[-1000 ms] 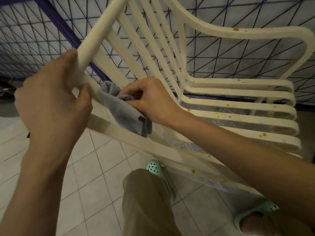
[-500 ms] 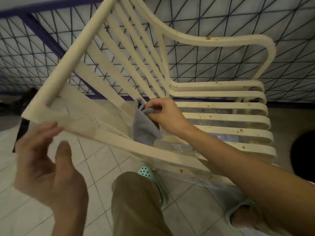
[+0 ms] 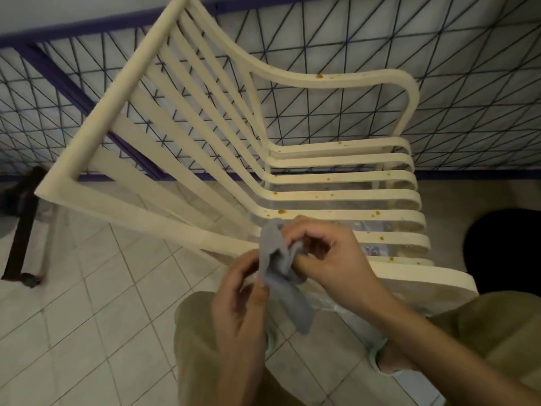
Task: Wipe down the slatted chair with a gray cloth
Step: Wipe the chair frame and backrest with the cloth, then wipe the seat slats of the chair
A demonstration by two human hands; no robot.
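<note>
right hand (image 3: 330, 256): fingers (image 3: 310, 232) curled in, thumb against them, pinching the bunched top of the gray cloth (image 3: 281, 276). left hand (image 3: 240, 300): fingers (image 3: 248, 262) bent toward the cloth's left edge and gripping it there. motion blur, so i can't tell the exact pinch on that side. the two hands are close together with the cloth between them, and its loose tail hangs down and to the right below the knuckles.

the cloth is held in the air in front of the near armrest of the slatted chair (image 3: 336, 197). can't tell whether it touches the armrest. neither hand is on the chair.

chair: cream plastic, seen from its side, backrest slats running up to the left and curving into the seat slats on the right. orange-brown spots (image 3: 281, 212) sit on several seat slats and on the far armrest. clear plastic sheet (image 3: 371, 247) shows through the gaps under the seat.

below the hands: khaki trousers (image 3: 205, 361), mint clogs (image 3: 377, 356), pale tiled floor (image 3: 87, 303).

behind the chair: dark wire fence (image 3: 468, 83) with a purple frame. dark stand (image 3: 20, 230) at the left edge, dark round object (image 3: 503, 250) at the right.
</note>
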